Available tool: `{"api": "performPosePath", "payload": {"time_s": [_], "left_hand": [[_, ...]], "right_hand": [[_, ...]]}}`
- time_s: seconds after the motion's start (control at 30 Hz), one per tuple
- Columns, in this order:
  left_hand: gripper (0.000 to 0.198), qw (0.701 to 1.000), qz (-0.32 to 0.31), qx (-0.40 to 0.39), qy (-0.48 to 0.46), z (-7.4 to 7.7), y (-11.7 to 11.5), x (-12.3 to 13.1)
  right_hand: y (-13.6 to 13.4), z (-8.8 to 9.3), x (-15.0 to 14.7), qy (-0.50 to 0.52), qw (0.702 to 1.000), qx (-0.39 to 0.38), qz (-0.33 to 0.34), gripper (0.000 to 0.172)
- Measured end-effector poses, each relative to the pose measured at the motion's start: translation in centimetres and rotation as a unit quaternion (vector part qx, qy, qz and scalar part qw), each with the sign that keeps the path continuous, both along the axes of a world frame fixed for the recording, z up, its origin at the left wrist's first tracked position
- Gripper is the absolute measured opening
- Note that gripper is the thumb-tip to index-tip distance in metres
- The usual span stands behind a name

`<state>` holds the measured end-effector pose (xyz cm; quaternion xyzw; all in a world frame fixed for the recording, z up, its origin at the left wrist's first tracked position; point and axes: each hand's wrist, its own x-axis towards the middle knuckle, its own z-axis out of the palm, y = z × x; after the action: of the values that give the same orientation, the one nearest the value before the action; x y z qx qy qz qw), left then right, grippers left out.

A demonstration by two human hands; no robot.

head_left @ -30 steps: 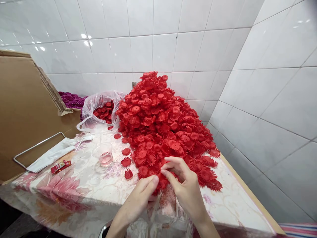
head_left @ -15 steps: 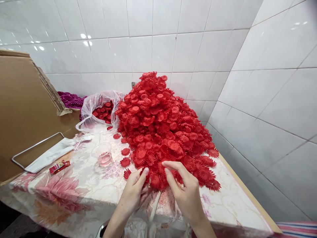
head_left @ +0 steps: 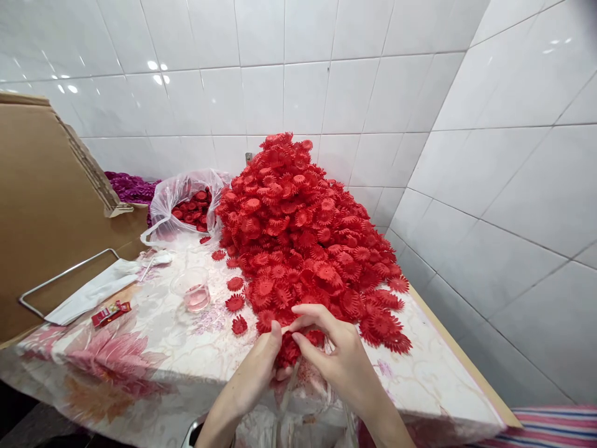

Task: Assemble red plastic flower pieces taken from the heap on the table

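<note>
A tall heap of red fringed artificial flower discs (head_left: 298, 236) rises in front of me. At its near edge my left hand (head_left: 261, 367) is closed, thumb up, around a small clump of red flower discs (head_left: 288, 353). My right hand (head_left: 333, 348) meets it from the right, thumb and forefinger drawn together beside the left thumb. What lies between those right fingertips is too small to make out. Below the clump, a pale strip (head_left: 289, 389) runs down toward the table's front edge.
Left of the heap are a clear plastic cup with pink liquid (head_left: 196, 297), a small red packet (head_left: 111, 313) and a plastic bag (head_left: 161, 214) of darker red discs. A cardboard box (head_left: 41, 205) stands far left, purple pieces (head_left: 130, 186) behind it. Tiled walls (head_left: 308, 93) border the flowered tablecloth (head_left: 186, 354).
My right hand has moved left and slightly down from the heap, bringing its fingertips to my left thumb. The left hand stays nearly in place. The view has shifted slightly.
</note>
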<state>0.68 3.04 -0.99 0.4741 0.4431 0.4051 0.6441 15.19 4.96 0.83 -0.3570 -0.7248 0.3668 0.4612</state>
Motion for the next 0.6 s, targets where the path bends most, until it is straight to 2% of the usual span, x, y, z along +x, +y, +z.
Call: {"api": "performPosePath", "payload": {"time_s": [0.07,0.13,0.23,0.3,0.4,0.47,0.53,0.6], "left_hand": [[0.057,0.998,-0.038,0.028,0.031,0.6,0.0,-0.1],[0.048,0.996,-0.042,0.043,0.060,1.0,-0.1,-0.2],[0.049,0.997,-0.037,0.030,0.064,1.2,-0.4,-0.2],[0.051,0.997,-0.046,0.011,0.054,1.1,-0.6,-0.3],[0.052,0.998,-0.044,0.000,0.040,1.2,-0.8,-0.6],[0.053,0.999,-0.008,0.005,0.033,1.2,-0.7,-0.7],[0.055,0.998,0.049,0.003,0.035,1.2,-0.3,-0.6],[0.059,0.994,0.098,-0.004,0.041,0.9,0.2,-0.5]], "right_hand": [[0.0,-0.1,0.0,0.014,1.000,-0.009,-0.015,0.023],[-0.1,-0.3,-0.2,0.033,0.999,-0.020,-0.037,0.018],[0.0,-0.5,-0.4,0.057,0.995,-0.010,-0.082,0.010],[0.4,-0.6,-0.2,0.068,0.985,0.035,-0.152,0.006],[1.4,-0.6,0.8,0.072,0.955,0.090,-0.272,0.007],[2.0,-0.6,1.5,0.017,0.958,0.092,-0.271,0.015],[2.1,-0.6,1.8,-0.058,0.965,0.102,-0.235,0.022],[1.7,-0.6,1.7,-0.084,0.963,0.128,-0.222,0.023]]}}
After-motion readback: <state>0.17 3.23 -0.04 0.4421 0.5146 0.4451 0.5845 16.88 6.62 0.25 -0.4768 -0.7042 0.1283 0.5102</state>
